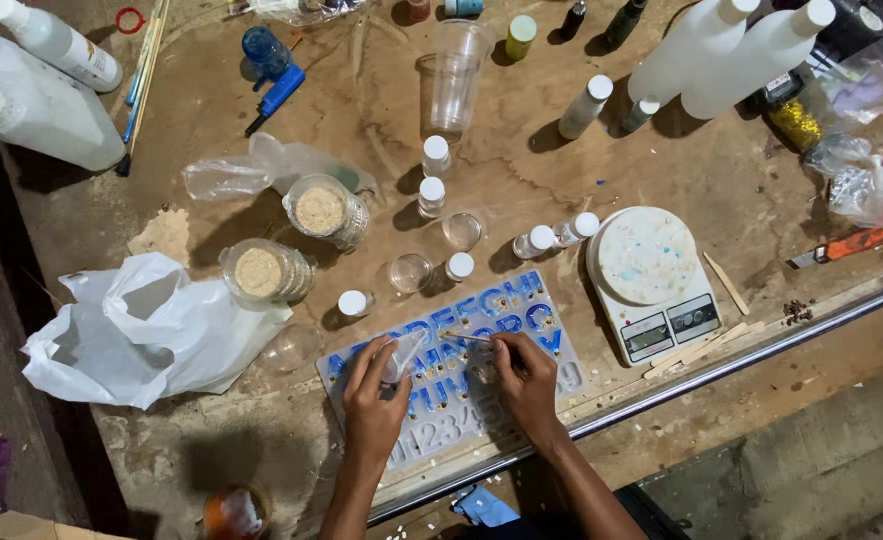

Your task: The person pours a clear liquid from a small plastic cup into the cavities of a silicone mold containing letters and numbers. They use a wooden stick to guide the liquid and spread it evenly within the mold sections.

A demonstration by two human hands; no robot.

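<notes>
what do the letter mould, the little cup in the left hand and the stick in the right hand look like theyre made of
Letter mould: probably silicone, translucent and matte.
Small cup in the left hand: clear plastic, glossy and see-through.
Stick in the right hand: seemingly wood, thin, pale and dull.

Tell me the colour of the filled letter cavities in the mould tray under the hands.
Blue, in the translucent mould tray; the head view shows it best.

Craft workshop: letter mould (462, 370), scale (652, 280), bottles (722, 50).

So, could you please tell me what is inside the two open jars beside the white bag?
Both glass jars hold a pale, sandy granular fill. Its depth cannot be judged from above.
</notes>
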